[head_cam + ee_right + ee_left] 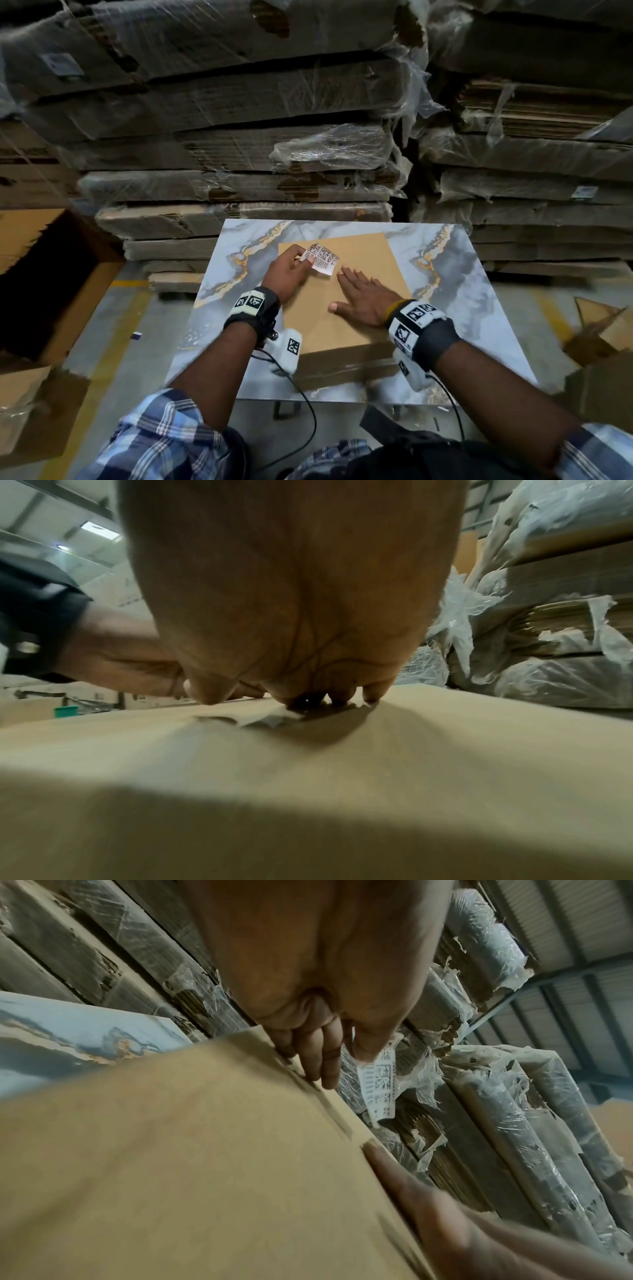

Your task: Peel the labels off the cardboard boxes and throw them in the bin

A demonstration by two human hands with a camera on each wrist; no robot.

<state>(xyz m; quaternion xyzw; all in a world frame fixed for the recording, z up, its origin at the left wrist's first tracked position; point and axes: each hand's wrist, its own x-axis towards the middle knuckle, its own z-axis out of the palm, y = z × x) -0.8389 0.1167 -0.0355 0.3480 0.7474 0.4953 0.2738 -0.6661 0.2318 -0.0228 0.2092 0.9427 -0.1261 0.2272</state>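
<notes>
Flat cardboard box (346, 294) lies on the marble-look tabletop (479, 284), roughly centre, turned a bit so its corners point near/far.

Left hand (286, 274) is at the box's far-left part, thumb & fingers pinching one end of the label (322, 259). Label is white w/ black barcode & QR-type print, curled and lifted; in the left wrist view (380, 1085) it hangs free from the thumb w/ the wrapped stacks behind it. Whether its far end is stuck to the box: can't tell.

Right hand (364, 294) lies flat on the box just right of the label, fingers straight & spread, palm down, pressing the cardboard. Right wrist view shows fingertips (371, 693) touching the box surface (342, 791), w/ a pale scrap (263, 718) on the cardboard just near of them.

Both wrists carry black straps w/ white marker blocks; cables run from them toward the near edge. Sleeves are blue-white plaid.

Far side: tall stacks of flattened cartons (239, 102) in torn clear wrap, filling the whole far wall. Left of the tabletop stands a large open carton (51, 274) on the floor; right, near, more loose cardboard (599, 342). Floor is grey concrete w/ yellow lines.
</notes>
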